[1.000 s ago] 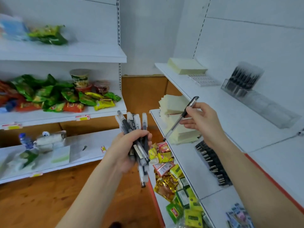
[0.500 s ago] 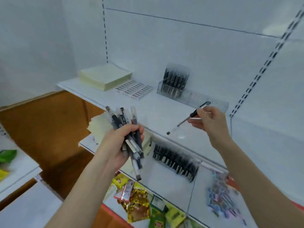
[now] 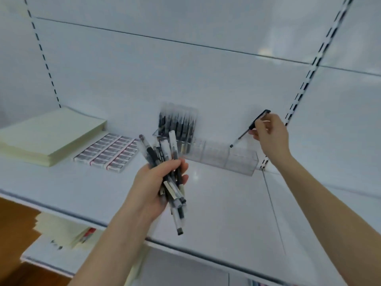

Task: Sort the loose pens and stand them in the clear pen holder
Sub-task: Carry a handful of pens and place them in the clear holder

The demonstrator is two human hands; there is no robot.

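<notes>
My left hand (image 3: 153, 187) grips a bundle of several loose pens (image 3: 167, 162), black and clear, fanned above and below the fist. My right hand (image 3: 271, 134) pinches a single black pen (image 3: 250, 127) by its upper barrel, tip pointing down-left, just above the right part of the clear pen holder (image 3: 226, 159). That long clear holder stands at the back of the white shelf (image 3: 82, 188). Its left compartment holds several upright black pens (image 3: 178, 120); the right compartments look empty.
A pale yellow paper stack (image 3: 47, 135) lies at the shelf's left, with rows of small boxed erasers (image 3: 108, 152) beside it. A thin clear divider (image 3: 273, 209) runs across the shelf at the right. More paper sits on a lower shelf (image 3: 59, 232).
The view has swung up and closer to the shelf. My right hand has carried the single pen farther right and back, over the holder's right end. My left hand still holds the bundle.
</notes>
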